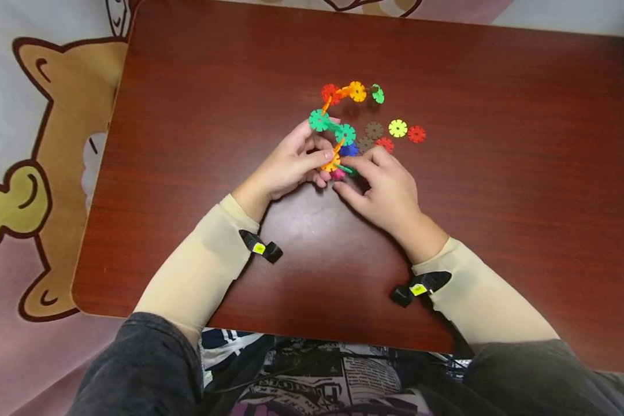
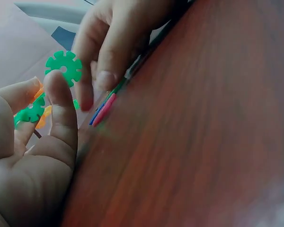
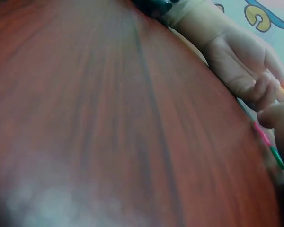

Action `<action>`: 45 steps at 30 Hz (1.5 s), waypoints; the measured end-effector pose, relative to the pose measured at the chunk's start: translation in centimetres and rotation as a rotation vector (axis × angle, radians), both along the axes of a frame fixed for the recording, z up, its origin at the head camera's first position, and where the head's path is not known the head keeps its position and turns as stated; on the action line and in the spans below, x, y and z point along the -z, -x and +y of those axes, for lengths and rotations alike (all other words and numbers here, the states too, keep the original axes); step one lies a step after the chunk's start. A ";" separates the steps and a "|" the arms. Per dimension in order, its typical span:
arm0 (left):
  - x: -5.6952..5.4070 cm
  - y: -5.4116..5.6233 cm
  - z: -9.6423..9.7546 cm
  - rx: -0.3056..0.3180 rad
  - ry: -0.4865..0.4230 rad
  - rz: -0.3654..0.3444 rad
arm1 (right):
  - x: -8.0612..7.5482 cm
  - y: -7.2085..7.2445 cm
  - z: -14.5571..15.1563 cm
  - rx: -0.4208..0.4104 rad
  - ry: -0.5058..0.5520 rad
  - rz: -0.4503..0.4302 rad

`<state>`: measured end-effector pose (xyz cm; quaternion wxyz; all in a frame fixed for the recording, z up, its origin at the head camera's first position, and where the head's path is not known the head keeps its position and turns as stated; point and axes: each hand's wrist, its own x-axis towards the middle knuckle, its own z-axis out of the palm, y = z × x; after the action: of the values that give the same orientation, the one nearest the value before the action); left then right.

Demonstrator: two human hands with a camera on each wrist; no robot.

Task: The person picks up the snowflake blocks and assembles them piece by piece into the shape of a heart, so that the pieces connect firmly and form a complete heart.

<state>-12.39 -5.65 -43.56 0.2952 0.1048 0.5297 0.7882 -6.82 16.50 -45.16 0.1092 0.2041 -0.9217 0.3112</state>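
Note:
My left hand (image 1: 291, 164) grips a chain of interlocking snowflake discs (image 1: 346, 135), thumb pressed on an orange disc (image 1: 329, 164) at the near end. From there the chain runs away through green, orange and red discs to a light green one (image 1: 378, 94). Edge-on beside the orange disc shows a green disc (image 2: 72, 71), facing the camera in the left wrist view. My right hand (image 1: 390, 188) is close by on the right, thumb and forefinger apart around that green disc's edge; whether they touch it is unclear. A pink disc (image 1: 337, 174) lies below, partly hidden.
Loose discs lie beyond my right hand: a blue one (image 1: 350, 150), brown ones (image 1: 374, 125), a yellow one (image 1: 397, 123) and red ones (image 1: 416, 129). The brown wooden table (image 1: 213, 115) has its near edge by my body. Printed fabric (image 1: 73, 190) hangs at the left.

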 end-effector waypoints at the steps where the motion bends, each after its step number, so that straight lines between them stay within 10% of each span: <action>1: 0.0 0.1 0.0 0.011 0.004 -0.004 | -0.1 -0.1 -0.2 0.010 -0.032 -0.013; 13: -0.3 0.2 -0.6 0.098 -0.052 -0.071 | -1.5 -0.5 -0.2 0.024 0.098 -0.225; 23: 0.2 -0.5 0.3 0.035 -0.097 -0.068 | -0.6 -1.0 0.6 0.078 0.585 -0.187; 30: 0.5 -0.5 0.4 0.032 -0.107 -0.060 | -0.7 -1.2 0.6 -0.015 0.913 -0.318; 45: 0.2 -0.6 0.8 0.008 -0.059 -0.048 | -0.8 -1.1 0.7 -0.014 0.904 -0.428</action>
<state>-11.75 -4.87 -43.79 0.3078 0.0964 0.4987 0.8045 -5.73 17.22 -44.33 -0.0070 0.0741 -0.6951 0.7151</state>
